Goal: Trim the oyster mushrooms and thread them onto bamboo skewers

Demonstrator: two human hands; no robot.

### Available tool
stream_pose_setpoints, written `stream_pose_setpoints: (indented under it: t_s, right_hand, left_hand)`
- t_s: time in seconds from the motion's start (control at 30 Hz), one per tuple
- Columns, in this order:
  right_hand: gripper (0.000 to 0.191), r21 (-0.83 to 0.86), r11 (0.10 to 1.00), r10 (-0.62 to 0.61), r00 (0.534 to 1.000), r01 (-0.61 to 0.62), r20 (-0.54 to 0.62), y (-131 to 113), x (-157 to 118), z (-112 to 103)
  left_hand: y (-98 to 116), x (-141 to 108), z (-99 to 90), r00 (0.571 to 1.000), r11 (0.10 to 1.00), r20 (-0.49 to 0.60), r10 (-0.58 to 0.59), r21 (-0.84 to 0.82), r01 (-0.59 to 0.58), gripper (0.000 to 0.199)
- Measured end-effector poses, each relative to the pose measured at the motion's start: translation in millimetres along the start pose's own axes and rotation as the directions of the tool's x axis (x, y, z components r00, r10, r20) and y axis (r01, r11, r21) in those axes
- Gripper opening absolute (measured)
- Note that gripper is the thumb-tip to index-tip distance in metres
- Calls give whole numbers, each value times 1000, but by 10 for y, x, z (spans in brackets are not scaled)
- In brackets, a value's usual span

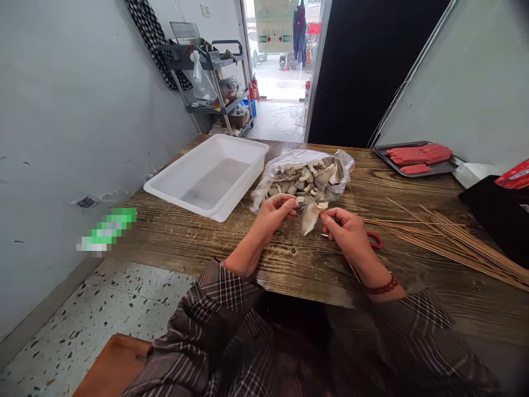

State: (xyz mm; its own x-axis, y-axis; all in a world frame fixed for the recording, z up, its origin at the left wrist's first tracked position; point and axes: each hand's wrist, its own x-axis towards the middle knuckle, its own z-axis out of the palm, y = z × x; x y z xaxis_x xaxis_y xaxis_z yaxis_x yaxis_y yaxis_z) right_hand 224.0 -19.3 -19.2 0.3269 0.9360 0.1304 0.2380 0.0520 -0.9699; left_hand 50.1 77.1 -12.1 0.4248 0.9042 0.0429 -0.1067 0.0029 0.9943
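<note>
Between my two hands hangs a pale grey mushroom piece [309, 216], just in front of a clear plastic bag [281, 165] full of grey-brown mushrooms [316, 179]. My left hand [275, 215] pinches its left part with thumb and fingertips. Thumb and fingers of my right hand [345, 229] close on its right edge; a thin stick [352, 269] shows below that palm. Red-handled scissors [375, 240] lie on the table, partly hidden by my right hand.
A white plastic tub [243, 193] stands left of the bag on the wooden table [198, 242]. Thin wooden skewers [458, 242] are spread at right. Behind them sits a dark tray [384, 154] with pink-red sticks [421, 154]. A black bag [491, 215] is at far right.
</note>
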Motion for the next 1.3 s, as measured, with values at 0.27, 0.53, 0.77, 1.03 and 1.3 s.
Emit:
stream_pose_setpoints:
  t_s: [0.27,0.53,0.77,1.03,1.3]
  right_hand:
    - [37,112,993,46,999,-45,-6,17,99,-23]
    - [42,138,990,37,999,-39,15,21,148,1]
    - [38,136,989,56,998,-57,14,-7,144,-16]
    - [42,118,991,66,997,-70,37,-6,118,-9]
    - [41,81,995,47,998,-51,51,29,92,-2]
  left_hand:
    - [89,568,-88,987,960,-67,147,251,-126,29]
    - [-23,787,0,982,821,-74,176,561,-104,15]
    - [-15,680,-138,969,898,-121,216,414,-148,5]
    - [170,354,-189,991,985,-63,118,-121,-125,36]
    - [122,323,-131,995,989,-4,103,-106,-102,42]
